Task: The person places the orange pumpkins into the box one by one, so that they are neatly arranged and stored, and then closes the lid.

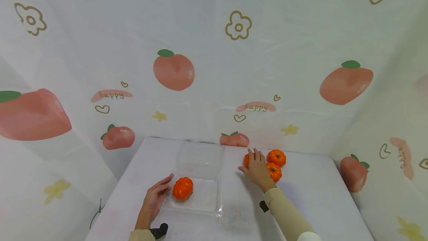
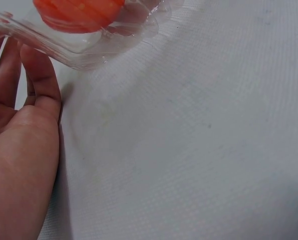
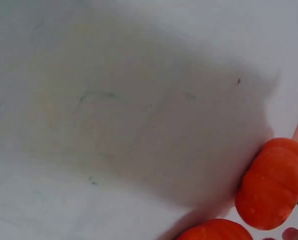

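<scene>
White tabletop (image 1: pixel 314 192): left hand (image 1: pixel 156 195), fingers loosely extended, seemingly steadies the clear clamshell (image 1: pixel 207 195) at nine o'clock; right hand (image 1: pixel 258 169) spreads over its two-o'clock miniature pumpkin (image 1: pixel 246 161).

head view faces forward, down; nearer wrist views share its pumpkins (image 1: pixel 182 188)

Beige sleeves (image 1: pixel 288 212), black wrist cameras (image 1: pixel 160 231)
</scene>
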{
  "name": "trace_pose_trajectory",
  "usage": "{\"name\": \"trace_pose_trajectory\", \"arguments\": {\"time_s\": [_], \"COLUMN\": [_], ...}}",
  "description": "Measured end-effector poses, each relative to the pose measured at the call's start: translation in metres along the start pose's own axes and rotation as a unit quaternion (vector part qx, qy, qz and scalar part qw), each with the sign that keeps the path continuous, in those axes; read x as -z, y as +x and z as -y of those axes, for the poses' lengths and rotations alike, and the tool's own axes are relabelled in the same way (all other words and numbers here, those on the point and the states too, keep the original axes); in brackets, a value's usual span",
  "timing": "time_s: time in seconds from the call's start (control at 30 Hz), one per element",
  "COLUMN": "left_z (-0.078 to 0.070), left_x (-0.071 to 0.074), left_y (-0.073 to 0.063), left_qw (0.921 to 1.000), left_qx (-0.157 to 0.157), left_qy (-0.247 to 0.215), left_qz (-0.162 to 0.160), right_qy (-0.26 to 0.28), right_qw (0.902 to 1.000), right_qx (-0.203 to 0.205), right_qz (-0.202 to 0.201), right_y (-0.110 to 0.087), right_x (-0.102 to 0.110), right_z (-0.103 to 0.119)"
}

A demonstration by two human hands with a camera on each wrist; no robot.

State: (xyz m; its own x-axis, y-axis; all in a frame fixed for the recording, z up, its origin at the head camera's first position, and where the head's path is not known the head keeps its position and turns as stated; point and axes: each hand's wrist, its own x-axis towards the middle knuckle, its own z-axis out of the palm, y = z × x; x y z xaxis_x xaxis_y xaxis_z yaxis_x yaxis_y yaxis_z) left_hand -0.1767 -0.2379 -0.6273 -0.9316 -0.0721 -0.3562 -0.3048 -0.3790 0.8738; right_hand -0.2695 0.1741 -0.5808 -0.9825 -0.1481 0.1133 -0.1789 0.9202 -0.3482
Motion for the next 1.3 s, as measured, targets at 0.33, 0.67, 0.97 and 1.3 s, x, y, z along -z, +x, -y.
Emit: {"name": "trace_pose_trajectory", "arguments": {"time_s": [0.33,0.67,0.97,1.3], "left_z": [0.0,0.001,0.0,0.001], "left_x": [0.0,0.0,-0.001,0.0], "left_y": [0.0,-0.001,0.0,-0.001], "left_qw": [1.0,1.0,1.0,0.9998], "left_qx": [-0.001,-0.003,0.002,-0.012], "left_qy": [-0.005,0.0,-0.006,0.012], "left_qz": [0.005,0.002,0.004,0.013], "right_qy": [0.016,0.006,0.01,0.06], "right_qw": [0.9999,0.9997,0.9989,0.9976], "right_qx": [-0.006,-0.012,-0.035,-0.03], "right_qz": [0.003,0.019,0.03,0.015], "right_y": [0.001,0.001,0.0,-0.009], "right_x": [-0.002,0.0,-0.002,-0.01], "right_z": [-0.006,-0.006,-0.005,-0.003]}}
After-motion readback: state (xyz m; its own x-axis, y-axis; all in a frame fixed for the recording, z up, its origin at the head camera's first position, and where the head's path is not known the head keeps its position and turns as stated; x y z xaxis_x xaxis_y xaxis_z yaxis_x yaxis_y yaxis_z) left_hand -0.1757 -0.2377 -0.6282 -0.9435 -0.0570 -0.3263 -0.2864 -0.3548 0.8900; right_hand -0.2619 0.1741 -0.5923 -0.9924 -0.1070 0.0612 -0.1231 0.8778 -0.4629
